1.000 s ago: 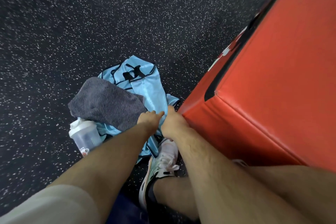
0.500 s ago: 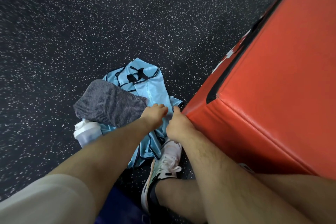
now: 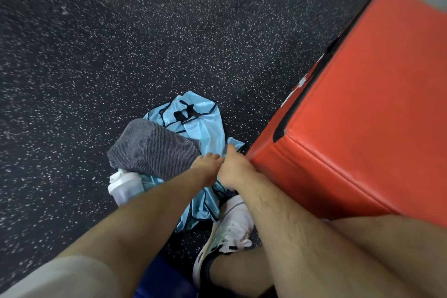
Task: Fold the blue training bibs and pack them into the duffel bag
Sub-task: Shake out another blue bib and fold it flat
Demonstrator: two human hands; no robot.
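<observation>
We see both hands down at the light blue bib [image 3: 205, 128], which lies crumpled on the speckled black floor [image 3: 145, 31], just beside the corner of an orange padded box [image 3: 362, 116]. The left hand [image 3: 205, 169] has its fingers [image 3: 212, 158] curled into the bib's fabric. The right hand [image 3: 233, 172] touches the bib with its thumb stretched out; its fingers are hidden, so we cannot tell whether they grip. A grey towel [image 3: 154, 150] lies over the bib's left part, with a white bottle [image 3: 125, 187] partly under it. A white shoe [image 3: 232, 230] stands at the bib's near edge.
</observation>
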